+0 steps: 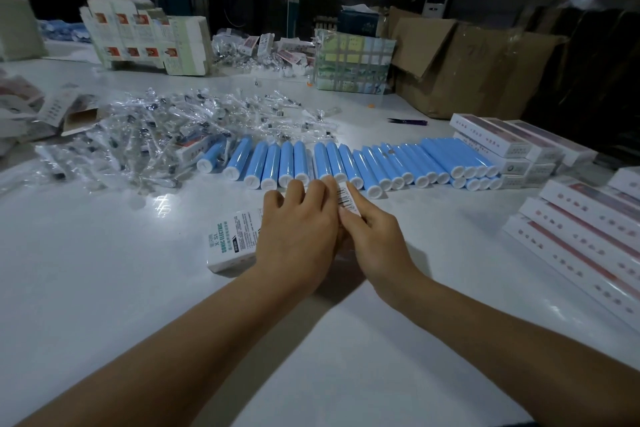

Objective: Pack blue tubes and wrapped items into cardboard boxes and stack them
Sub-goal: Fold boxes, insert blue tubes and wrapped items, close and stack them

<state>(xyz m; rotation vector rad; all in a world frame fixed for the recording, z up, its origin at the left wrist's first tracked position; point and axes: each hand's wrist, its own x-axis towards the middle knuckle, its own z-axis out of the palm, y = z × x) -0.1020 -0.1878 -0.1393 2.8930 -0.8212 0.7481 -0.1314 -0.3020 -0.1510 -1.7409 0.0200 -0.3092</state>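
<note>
Both hands are busy at the small white box: left hand is laid over it, fingers curled along its length, while right hand pinches the barcoded end flap. Closing appears to be the step in hand; the flap would next need tucking, then the box carried to the stacked boxes right of it. Blue tubes are lined just beyond the box, wrapped items heaped beyond-left. Bare table is offered nearer than the box.
</note>
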